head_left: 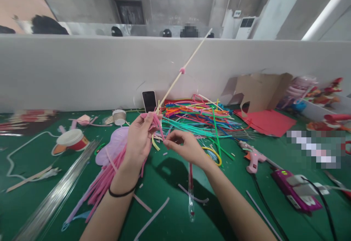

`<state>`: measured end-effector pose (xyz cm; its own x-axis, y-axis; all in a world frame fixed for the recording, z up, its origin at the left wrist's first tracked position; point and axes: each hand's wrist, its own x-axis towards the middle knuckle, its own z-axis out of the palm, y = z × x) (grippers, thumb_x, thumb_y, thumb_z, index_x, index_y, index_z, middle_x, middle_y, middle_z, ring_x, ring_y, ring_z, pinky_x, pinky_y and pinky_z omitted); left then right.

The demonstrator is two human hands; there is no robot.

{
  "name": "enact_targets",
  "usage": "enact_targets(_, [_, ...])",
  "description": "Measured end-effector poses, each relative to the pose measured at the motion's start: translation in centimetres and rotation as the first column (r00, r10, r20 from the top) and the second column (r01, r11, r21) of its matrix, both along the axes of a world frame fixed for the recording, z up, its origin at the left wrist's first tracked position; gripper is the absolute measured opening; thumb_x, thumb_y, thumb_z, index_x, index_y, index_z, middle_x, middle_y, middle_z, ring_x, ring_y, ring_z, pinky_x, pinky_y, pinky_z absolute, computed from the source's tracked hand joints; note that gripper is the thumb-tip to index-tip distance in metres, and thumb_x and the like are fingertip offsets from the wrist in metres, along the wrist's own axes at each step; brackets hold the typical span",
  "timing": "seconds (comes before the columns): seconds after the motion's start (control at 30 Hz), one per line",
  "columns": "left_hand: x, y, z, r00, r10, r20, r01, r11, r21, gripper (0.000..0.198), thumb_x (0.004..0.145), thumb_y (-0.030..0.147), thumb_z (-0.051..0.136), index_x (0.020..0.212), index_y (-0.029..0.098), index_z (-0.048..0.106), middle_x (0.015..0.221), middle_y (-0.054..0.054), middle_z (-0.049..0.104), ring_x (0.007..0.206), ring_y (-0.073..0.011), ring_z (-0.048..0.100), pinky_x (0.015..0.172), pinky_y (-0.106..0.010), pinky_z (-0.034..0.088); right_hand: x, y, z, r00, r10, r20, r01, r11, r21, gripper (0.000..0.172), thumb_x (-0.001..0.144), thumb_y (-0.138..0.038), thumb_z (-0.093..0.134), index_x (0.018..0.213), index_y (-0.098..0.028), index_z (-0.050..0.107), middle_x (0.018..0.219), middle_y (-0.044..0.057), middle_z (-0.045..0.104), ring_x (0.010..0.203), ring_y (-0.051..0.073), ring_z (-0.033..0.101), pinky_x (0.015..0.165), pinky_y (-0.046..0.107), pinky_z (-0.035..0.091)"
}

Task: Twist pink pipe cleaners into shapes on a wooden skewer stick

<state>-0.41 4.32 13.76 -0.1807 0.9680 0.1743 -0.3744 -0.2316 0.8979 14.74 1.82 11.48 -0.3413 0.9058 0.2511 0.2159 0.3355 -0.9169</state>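
Between the fingers of my left hand (pixel 139 135) is the lower part of a thin wooden stick (pixel 171 88), which slants up to the right. A small pink fuzzy ball (pixel 182 71) sits partway along it. Pink pipe cleaner (pixel 159 127) loops around the stick at my left fingertips, and a length of it runs down to the right. My right hand (pixel 185 146) pinches that length with thumb and forefinger. Under my left forearm lie a bundle of pink pipe cleaners (pixel 105 180) and a lilac, petal-shaped piece (pixel 116 140).
Many coloured pipe cleaners (pixel 192 111) are heaped at the back, beside a phone (pixel 149 101). A pink glue gun (pixel 252 157) and a purple power strip (pixel 294 191) with cables lie right. Leftward are a paper cup (pixel 71 140) and clear-wrapped wires (pixel 59 190). A white partition (pixel 95 73) stands behind.
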Motion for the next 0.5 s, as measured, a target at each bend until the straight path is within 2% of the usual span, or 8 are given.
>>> enact_targets(0.17, [1.6,-0.3,-0.9,0.999,0.011,0.045,-0.013,0.999,0.035,0.025,0.074,0.037,0.074,0.079,0.015,0.063,0.084,-0.004,0.072,0.074,-0.0110,0.064,0.066,-0.020,0.046,-0.1,0.0,-0.2,0.996,0.059,0.062,-0.059,0.998,0.000,0.013,0.083,-0.030,0.060,0.078,-0.018,0.063,0.077,0.001,0.068,0.071,0.013,0.061,0.067,0.024,0.047])
enact_targets(0.27, [1.9,-0.2,-1.1,0.998,0.000,0.067,-0.003,0.999,0.038,0.024,0.075,0.036,0.074,0.078,0.015,0.062,0.083,-0.004,0.073,0.061,-0.0069,0.057,0.060,-0.019,0.045,0.2,0.0,-0.2,0.994,0.067,0.082,-0.068,0.998,0.004,0.010,0.082,-0.027,0.059,0.079,-0.018,0.062,0.077,0.000,0.068,0.072,0.012,0.062,0.068,0.023,0.046])
enact_targets(0.37, [1.9,-0.2,-1.0,0.994,-0.032,0.103,0.030,0.999,0.027,0.025,0.073,0.035,0.076,0.078,0.015,0.063,0.083,-0.004,0.073,0.052,-0.0035,0.048,0.052,-0.016,0.041,0.5,0.2,-0.2,0.994,0.051,0.093,-0.051,0.999,-0.001,0.008,0.080,-0.025,0.059,0.078,-0.017,0.062,0.075,-0.001,0.067,0.068,0.011,0.060,0.065,0.022,0.045])
enact_targets(0.5, [1.9,-0.6,-0.6,0.991,-0.104,0.083,0.105,0.995,0.000,0.024,0.073,0.035,0.076,0.079,0.014,0.067,0.085,-0.005,0.073,0.055,-0.0046,0.053,0.056,-0.016,0.047,0.9,0.6,-0.3,0.995,0.044,0.086,-0.043,0.999,-0.015,0.009,0.080,-0.024,0.058,0.078,-0.017,0.061,0.072,-0.001,0.065,0.066,0.011,0.059,0.062,0.022,0.044])
